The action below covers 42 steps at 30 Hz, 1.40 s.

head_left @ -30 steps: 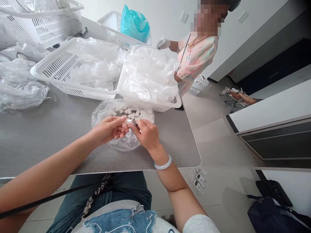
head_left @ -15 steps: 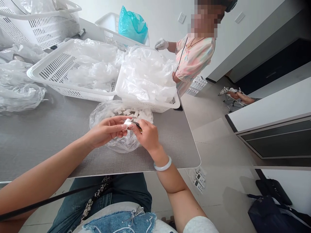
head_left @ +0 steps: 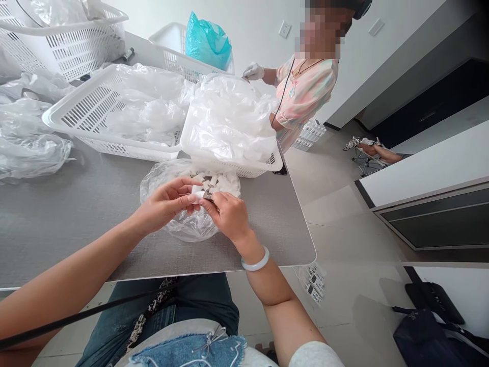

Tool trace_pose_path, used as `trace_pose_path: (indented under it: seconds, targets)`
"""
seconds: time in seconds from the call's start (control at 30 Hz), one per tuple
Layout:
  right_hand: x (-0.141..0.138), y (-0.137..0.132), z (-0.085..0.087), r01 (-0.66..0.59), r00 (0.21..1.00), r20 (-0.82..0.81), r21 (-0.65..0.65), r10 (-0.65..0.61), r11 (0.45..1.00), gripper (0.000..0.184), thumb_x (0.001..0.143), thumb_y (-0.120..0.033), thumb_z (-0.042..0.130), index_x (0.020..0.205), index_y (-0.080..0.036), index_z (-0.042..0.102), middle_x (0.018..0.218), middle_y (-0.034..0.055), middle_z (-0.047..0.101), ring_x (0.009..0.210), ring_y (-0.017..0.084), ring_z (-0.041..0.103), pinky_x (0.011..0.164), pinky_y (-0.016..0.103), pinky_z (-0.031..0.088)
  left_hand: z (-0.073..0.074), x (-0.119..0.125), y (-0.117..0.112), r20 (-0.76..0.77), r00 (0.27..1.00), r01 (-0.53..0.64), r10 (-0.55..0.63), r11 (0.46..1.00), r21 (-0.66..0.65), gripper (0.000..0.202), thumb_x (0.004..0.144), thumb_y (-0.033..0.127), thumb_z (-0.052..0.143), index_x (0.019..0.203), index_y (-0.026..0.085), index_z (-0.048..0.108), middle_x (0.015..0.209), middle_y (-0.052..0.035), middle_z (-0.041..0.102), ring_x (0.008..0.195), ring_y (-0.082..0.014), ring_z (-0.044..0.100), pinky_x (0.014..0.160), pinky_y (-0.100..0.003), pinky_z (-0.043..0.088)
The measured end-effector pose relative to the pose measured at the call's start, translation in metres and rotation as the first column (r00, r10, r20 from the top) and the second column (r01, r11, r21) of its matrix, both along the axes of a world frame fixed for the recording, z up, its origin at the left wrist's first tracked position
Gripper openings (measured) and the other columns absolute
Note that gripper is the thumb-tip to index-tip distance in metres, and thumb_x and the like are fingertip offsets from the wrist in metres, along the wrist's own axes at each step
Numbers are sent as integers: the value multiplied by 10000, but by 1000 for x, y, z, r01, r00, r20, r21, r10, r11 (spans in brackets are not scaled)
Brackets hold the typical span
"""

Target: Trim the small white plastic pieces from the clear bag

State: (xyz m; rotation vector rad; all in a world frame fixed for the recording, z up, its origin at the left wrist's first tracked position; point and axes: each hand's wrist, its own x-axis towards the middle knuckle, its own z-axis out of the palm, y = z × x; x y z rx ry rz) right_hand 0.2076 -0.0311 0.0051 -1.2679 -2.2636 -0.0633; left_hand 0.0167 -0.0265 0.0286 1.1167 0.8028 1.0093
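1. The left hand point(head_left: 164, 204) has its fingers point(head_left: 179, 196) bent in and closed on a small white piece point(head_left: 197, 192), held at the tips.
2. The right hand point(head_left: 229, 216) has its fingers point(head_left: 223, 204) closed on a small dark thing point(head_left: 209, 197), right up against the white piece. It is too small to tell what it is.
3. The white piece is just above a clear plastic bag point(head_left: 191, 227) with more white pieces point(head_left: 214, 182) in it. The bag lies on the grey counter point(head_left: 76, 219), near its front edge.
4. Keeping both hands close together and low over the bag looks like a good way to work. A dropped piece would likely land in the bag.
5. A white basket point(head_left: 76, 120) and another white basket point(head_left: 233, 168) hold clear plastic, just past the bag. A co-worker's gloved hand point(head_left: 252, 72) is near the far side.
6. Small white cards point(head_left: 315, 288) lie on the floor, but their print is too small to read. No brand name can be read.
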Motion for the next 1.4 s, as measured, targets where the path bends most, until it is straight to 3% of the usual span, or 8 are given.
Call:
trace_pose_path:
  seconds: [0.17, 0.37, 0.5, 0.63, 0.7, 0.93, 1.1, 1.4]
  targets:
    - [0, 0, 0, 10, 996, -83, -11, -11, 1000, 572, 1046, -602, 300, 756, -195, 578, 656, 12, 603, 636, 116, 574, 560, 218, 342, -2, 0, 0, -75, 997, 8, -6, 999, 37, 461, 731, 429, 880, 1100, 196, 733, 709, -6, 693, 612, -129, 618, 595, -239, 525]
    - [-2, -2, 1, -31, 998, -46, 18, 32, 999, 575, 1068, -535, 298, 653, -213, 531, 576, -5, 544, 583, 116, 537, 542, 233, 343, 1, 1, 1, -73, 997, -11, 14, 999, 45, 415, 688, 457, 897, 975, 195, 751, 681, -11, 692, 595, -144, 623, 571, -248, 530]
    - [-2, -1, -1, -26, 993, -116, 43, 31, 999, 589, 1060, -563, 297, 652, -205, 525, 583, -6, 560, 580, 105, 545, 534, 222, 344, 2, 1, 1, 5, 999, -41, 40, 995, 90, 352, 657, 461, 912, 857, 208, 771, 935, -65, 767, 738, -173, 677, 643, -261, 558]
    - [0, 0, 1, -24, 991, -134, 5, 25, 1000, 561, 1039, -590, 356, 668, -204, 526, 603, -8, 573, 592, 101, 556, 536, 211, 355, 2, 1, 0, -2, 998, -60, 60, 995, 82, 314, 634, 426, 927, 828, 218, 794, 1106, -91, 769, 1038, -273, 699, 786, -301, 586]
    - [1, -1, 3, -15, 990, -142, -27, 11, 1000, 567, 1026, -619, 355, 673, -207, 519, 603, -13, 561, 569, 95, 533, 524, 212, 350, 3, 0, -1, -24, 998, -52, 54, 996, 74, 306, 625, 392, 932, 852, 230, 806, 1108, -95, 773, 1170, -319, 665, 860, -329, 589]
    - [1, -2, 6, -18, 988, -152, -96, 3, 995, 632, 991, -711, 277, 736, -197, 543, 638, -13, 554, 567, 87, 510, 513, 204, 347, 3, 0, -2, -19, 999, -38, 39, 995, 88, 424, 634, 300, 925, 1038, 250, 805, 1180, -92, 772, 1272, -331, 630, 975, -367, 587]
    - [1, -1, 1, 39, 992, -119, -2, -39, 999, 624, 988, -700, 303, 666, -207, 508, 571, -23, 506, 542, 94, 481, 505, 222, 309, 3, 0, -3, -22, 999, -28, 31, 991, 134, 428, 654, 256, 914, 1067, 252, 803, 1210, -81, 767, 1300, -320, 617, 1101, -402, 520]
    - [0, -2, 3, 85, 996, 3, 7, -85, 996, 565, 995, -630, 396, 650, -203, 531, 546, -26, 466, 532, 95, 476, 522, 237, 304, 1, -2, -3, -43, 998, -39, 45, 988, 150, 442, 678, 307, 916, 1102, 257, 801, 1242, -82, 756, 1316, -332, 604, 1110, -420, 520]
